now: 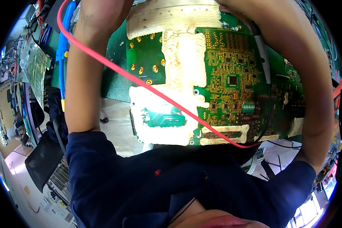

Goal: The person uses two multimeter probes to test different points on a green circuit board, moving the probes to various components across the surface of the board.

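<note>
A large green circuit board (pixel 222 87) stretches out in front of me, with tan, ridged material (pixel 182 57) over its left part and many small chips on the right. My right hand (pixel 235 9) reaches over its far edge, mostly cut off by the top of the view. From beneath it comes the grey end of a test probe (pixel 263 60), its black cable running down over the board; the fingers look closed on it. Only the base of my left hand (pixel 108 11) shows at the top edge, its fingers out of sight. A red cable (pixel 140 81) crosses the board diagonally.
The board rests on a green mat (pixel 117 81). Left of my arm lie a blue tool-like strip (pixel 62 53) and another circuit board (pixel 36 64). A black mesh chair (pixel 45 159) stands at lower left. Cluttered benches line both sides.
</note>
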Demonstrator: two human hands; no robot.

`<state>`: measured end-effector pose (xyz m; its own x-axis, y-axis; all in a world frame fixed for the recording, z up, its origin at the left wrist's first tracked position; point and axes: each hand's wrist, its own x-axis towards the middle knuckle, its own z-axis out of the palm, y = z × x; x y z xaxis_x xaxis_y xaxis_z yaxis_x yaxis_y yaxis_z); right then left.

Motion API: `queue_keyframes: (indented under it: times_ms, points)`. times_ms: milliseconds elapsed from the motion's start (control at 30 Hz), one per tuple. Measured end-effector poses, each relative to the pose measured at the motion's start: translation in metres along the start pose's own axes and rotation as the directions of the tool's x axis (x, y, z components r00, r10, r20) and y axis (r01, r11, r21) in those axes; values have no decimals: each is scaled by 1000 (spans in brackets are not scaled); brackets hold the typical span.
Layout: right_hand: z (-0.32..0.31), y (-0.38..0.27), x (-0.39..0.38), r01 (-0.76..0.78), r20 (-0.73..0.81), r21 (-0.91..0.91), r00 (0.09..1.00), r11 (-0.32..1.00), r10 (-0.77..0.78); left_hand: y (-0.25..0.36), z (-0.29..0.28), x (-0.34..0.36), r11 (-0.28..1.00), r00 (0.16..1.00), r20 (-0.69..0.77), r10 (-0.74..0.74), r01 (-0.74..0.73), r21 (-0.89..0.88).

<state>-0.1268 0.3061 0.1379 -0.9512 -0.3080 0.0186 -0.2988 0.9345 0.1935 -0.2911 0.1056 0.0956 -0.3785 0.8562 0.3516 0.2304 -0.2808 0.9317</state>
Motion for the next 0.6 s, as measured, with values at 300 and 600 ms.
queue_keyframes:
  times_ms: [300,600]
  points:
    - [4,4,-3,125,-126,-34,984,992,-128,-5,-7,6,993,993,70,97,-92,-68]
    - [19,9,-2,147,-185,69,974,987,-132,-2,-7,2,994,995,44,90,-87,-58]
